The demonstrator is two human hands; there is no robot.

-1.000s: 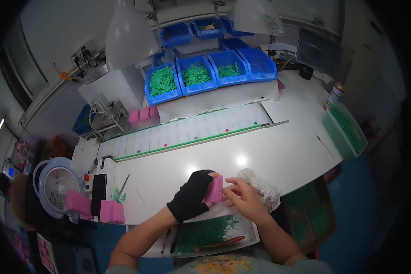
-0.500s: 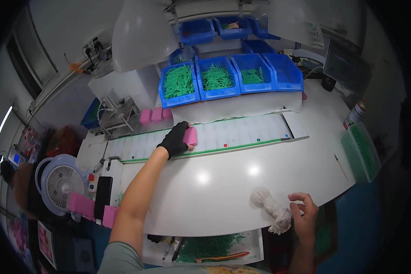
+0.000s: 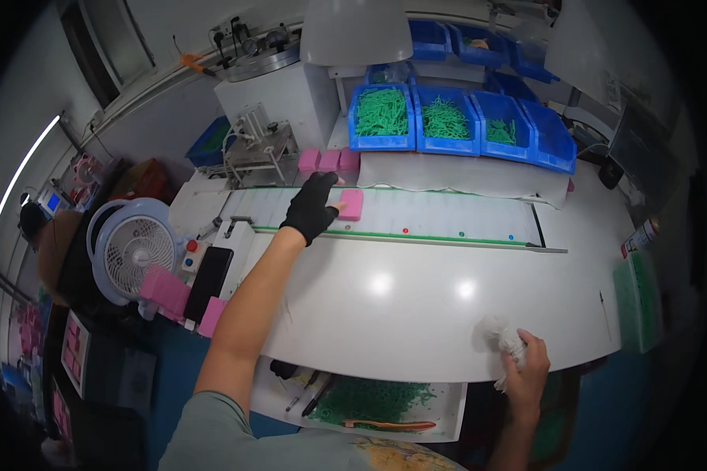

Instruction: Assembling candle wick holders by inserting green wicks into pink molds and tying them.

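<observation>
My left hand, in a black glove with bare fingertips, reaches over the white conveyor belt. Its fingers are apart. A pink rectangular block lies flat on the belt, just right of the thumb and index finger; whether the thumb still touches its edge is hard to tell. Near the front edge of the white table, my bare right hand is closed round the lower part of a bundled white cloth. Part of the cloth is hidden behind the fingers.
Blue bins holding green strands stand behind the belt. More pink blocks sit in a row past its far edge. An open drawer with green scraps juts out below the table. A fan stands at left, a green-filled tub at right.
My left hand has loosened from the pink block, which now lies beside it on the belt. My right hand has moved onto the white cloth and closed on it. The whole view has shifted.
</observation>
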